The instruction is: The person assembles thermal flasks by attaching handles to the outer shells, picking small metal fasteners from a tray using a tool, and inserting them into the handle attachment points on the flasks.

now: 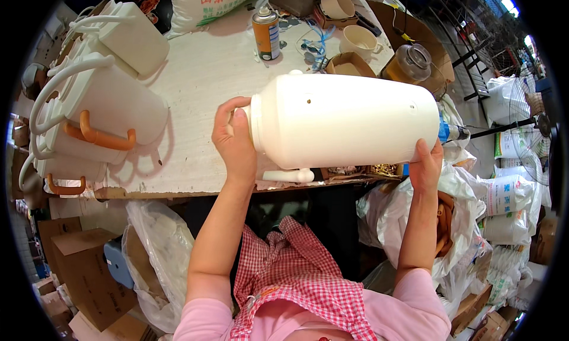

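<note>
A cream-white plastic barrel [349,122] lies sideways in the air over the front of the table, held between both hands. My left hand [235,136] wraps round the rim at its narrower left end. At the right end my right hand [425,163] grips the base, thumb on the side. Two small holes show in the barrel's wall, one of them dark. A white handle [285,175] with a round pivot hangs along its lower side. Just past the base, a tool with a blue part [453,132] is partly hidden.
Several white barrels with handles [118,110] lie at the table's left, some with orange grips [99,136]. Farther back are an orange spray can [266,34], cups [360,40], a clear jar [409,62] and a white sack [207,6]. Plastic bags [391,216] flank me; a fan [536,125] stands right.
</note>
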Motion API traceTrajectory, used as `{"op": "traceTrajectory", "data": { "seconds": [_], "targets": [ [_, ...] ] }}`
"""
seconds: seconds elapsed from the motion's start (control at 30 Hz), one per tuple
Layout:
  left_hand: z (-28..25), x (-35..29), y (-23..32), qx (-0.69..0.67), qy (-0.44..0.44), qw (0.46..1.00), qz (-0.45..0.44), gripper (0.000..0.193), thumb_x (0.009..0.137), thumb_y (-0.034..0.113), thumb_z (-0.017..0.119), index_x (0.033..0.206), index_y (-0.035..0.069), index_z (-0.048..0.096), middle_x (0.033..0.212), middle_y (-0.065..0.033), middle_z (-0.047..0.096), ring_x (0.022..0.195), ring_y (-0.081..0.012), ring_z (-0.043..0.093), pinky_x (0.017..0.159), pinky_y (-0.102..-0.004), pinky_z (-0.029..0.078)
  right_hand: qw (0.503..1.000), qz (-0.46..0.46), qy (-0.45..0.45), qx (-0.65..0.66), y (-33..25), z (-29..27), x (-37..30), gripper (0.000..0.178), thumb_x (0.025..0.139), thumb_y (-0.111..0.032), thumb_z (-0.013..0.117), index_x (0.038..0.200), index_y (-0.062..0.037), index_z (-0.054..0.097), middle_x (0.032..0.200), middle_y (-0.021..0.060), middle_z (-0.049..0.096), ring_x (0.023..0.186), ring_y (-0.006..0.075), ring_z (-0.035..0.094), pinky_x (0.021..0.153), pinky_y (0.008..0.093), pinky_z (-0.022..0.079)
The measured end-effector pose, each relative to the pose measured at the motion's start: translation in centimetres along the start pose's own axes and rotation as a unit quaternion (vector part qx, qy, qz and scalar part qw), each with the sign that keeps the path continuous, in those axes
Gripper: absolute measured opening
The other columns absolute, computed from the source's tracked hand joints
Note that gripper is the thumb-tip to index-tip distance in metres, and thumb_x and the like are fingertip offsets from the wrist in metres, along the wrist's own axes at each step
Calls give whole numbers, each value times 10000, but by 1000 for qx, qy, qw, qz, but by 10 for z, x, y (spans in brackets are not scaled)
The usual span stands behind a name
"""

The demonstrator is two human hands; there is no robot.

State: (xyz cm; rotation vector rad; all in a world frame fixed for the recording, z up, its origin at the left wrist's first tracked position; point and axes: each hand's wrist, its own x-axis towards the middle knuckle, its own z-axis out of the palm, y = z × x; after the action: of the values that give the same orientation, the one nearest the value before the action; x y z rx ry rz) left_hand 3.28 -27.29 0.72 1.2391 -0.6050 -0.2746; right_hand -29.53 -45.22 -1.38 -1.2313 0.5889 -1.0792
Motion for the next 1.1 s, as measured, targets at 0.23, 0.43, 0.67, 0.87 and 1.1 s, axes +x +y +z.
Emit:
{"op": "traceTrajectory", "data": {
  "seconds": [0.23, 0.43, 0.67, 0.87, 1.1],
  "targets": [
    [2, 23, -2, 283, -109, 929, 213, 334, 954, 103, 596, 1268, 4, 649, 1287, -128, 664, 1180, -226, 606, 1053, -365, 433, 999, -9, 32, -42, -14, -1, -5, 386, 941, -203, 707, 1248, 19, 632, 1109, 97, 714, 940, 184, 694, 838, 346, 570],
    [54, 30, 52, 368, -309, 862, 157, 427, 937, 119, 678, 1339, -6, 609, 1370, -134, 616, 1273, -238, 560, 1114, -366, 392, 986, -40, 98, -126, -28, 29, -20, 418, 891, -225, 778, 1206, -4, 613, 1047, 91, 703, 922, 175, 683, 801, 333, 558],
    [59, 23, 46, 279, -328, 897, 99, 436, 966, 159, 682, 1356, -14, 591, 1371, -131, 608, 1278, -237, 552, 1116, -356, 394, 783, -53, 408, -467, -21, -136, -172, 78, 907, -64, 656, 968, -26, 687, 957, 128, 724, 801, 256, 700, 731, 348, 549],
    [50, 31, 39, 282, -334, 895, 87, 448, 973, 192, 678, 1359, -16, 587, 1370, -130, 606, 1254, -227, 565, 1089, -347, 418, 510, 131, 166, -834, 2, -235, -174, 256, 861, -91, 640, 1111, -134, 669, 1101, 102, 685, 1090, 330, 608, 912, 438, 504],
    [53, 36, 40, 294, -327, 890, 122, 462, 973, 232, 678, 1351, -20, 594, 1343, -131, 620, 1214, -218, 587, 1045, -330, 446, 599, -158, 179, -764, -62, -170, -160, 201, 847, -154, 715, 1031, -116, 646, 978, 73, 644, 949, 300, 601, 793, 422, 503]
  ]
}}
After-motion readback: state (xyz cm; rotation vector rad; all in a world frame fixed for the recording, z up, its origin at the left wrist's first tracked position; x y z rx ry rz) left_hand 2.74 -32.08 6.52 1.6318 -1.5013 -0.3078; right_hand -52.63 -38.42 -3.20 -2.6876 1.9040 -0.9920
